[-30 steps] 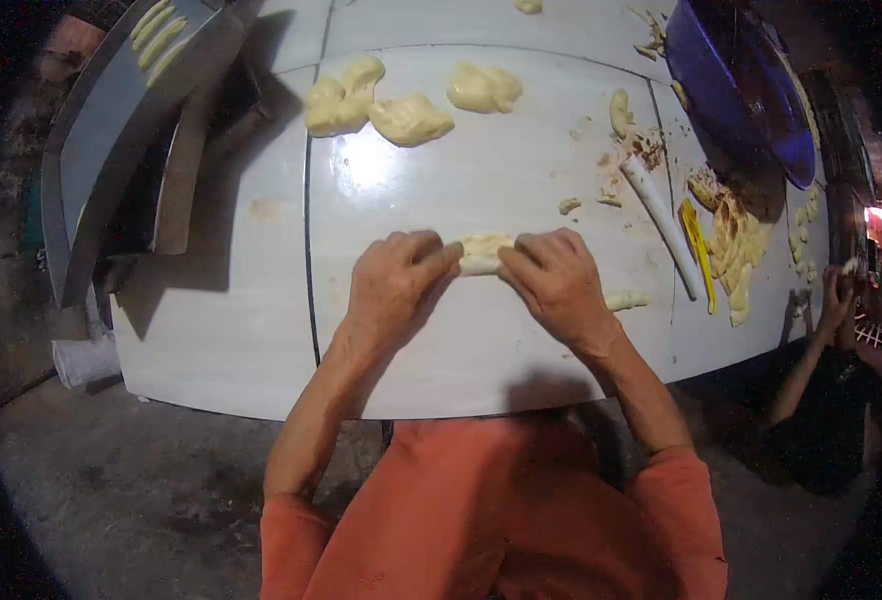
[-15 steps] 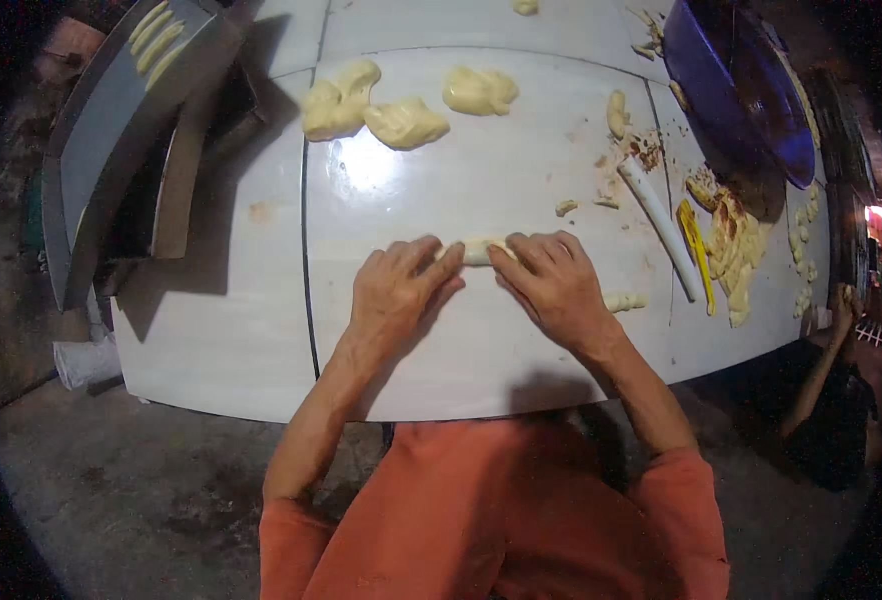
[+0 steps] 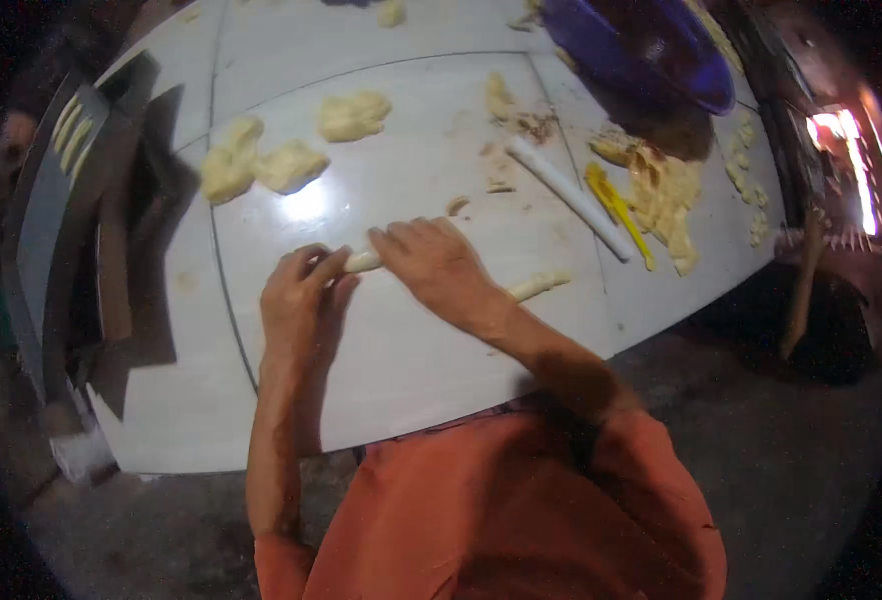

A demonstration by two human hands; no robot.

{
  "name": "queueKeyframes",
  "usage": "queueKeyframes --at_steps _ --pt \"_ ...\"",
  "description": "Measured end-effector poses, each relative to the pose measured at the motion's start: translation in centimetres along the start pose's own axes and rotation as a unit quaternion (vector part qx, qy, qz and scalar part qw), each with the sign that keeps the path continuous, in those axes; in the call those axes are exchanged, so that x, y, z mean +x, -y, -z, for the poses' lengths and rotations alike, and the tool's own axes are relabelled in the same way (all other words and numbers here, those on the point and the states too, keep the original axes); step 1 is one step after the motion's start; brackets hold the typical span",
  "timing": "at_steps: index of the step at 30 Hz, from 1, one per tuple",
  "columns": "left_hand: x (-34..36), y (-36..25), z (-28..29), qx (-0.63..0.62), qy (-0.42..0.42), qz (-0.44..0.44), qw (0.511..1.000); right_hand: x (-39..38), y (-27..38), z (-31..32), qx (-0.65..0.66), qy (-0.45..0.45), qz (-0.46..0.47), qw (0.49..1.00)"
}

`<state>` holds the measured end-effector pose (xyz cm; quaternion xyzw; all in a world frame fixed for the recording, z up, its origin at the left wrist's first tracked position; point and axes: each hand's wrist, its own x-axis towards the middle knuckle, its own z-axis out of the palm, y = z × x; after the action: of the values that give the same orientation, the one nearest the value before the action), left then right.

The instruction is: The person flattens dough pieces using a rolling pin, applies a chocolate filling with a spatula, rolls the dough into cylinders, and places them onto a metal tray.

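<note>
A short pale dough roll [image 3: 364,262] lies on the white table between my two hands. The fingers and thumb of my left hand [image 3: 299,290] are curled round its left end. My right hand [image 3: 433,262] lies over the right end, fingers together and pressed down, hiding that part. A second thin dough roll [image 3: 541,286] rests beside my right wrist, partly covered by it. Beyond my hands sit soft lumps of yellow dough [image 3: 293,167], one of them apart from the others [image 3: 354,117].
On the right lie a white rod [image 3: 571,198], a yellow plastic tool [image 3: 618,215] and a flattened dough mass [image 3: 666,190] with brown smears. A purple basin [image 3: 626,60] stands behind them. At left, a tray [image 3: 39,230] holds dough strips. Another person's arm [image 3: 809,275] shows far right.
The view has swung, so the table's things sit further left in the picture. My right hand has turned and flattened over the roll; my left hand keeps its hold on the other end.
</note>
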<state>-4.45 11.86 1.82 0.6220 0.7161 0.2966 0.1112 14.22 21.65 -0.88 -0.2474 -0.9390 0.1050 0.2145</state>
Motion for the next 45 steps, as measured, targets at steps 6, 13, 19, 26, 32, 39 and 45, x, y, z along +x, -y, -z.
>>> queueKeyframes --at_steps 6,13,19,26,32,39,45 --pt "0.8 -1.0 0.2 0.044 0.002 -0.039 0.998 -1.0 -0.2 1.2 0.047 0.010 -0.032 0.998" --pt "1.8 -6.5 -1.0 -0.093 0.098 -0.067 0.989 -5.2 -5.0 10.6 0.207 0.047 -0.121 0.970" --pt "2.0 -11.9 -6.0 -0.146 0.068 -0.102 0.982 -8.9 -7.3 14.8 0.165 0.095 -0.174 0.966" --pt "0.1 -12.6 -8.0 -0.124 0.151 -0.070 0.978 -12.3 -7.9 14.1 0.107 0.129 -0.155 0.974" --pt "0.6 -14.0 -7.6 -0.079 0.192 -0.079 0.975 -12.8 -9.1 13.0 0.096 0.137 -0.108 0.980" --pt "-0.1 -14.6 -7.3 -0.100 0.138 -0.064 0.983 -13.6 -9.4 13.9 0.079 0.083 -0.102 0.988" --pt "0.6 -15.1 -8.3 -0.086 0.118 -0.087 0.985 -12.8 -10.4 13.3 0.162 0.127 -0.106 0.973"
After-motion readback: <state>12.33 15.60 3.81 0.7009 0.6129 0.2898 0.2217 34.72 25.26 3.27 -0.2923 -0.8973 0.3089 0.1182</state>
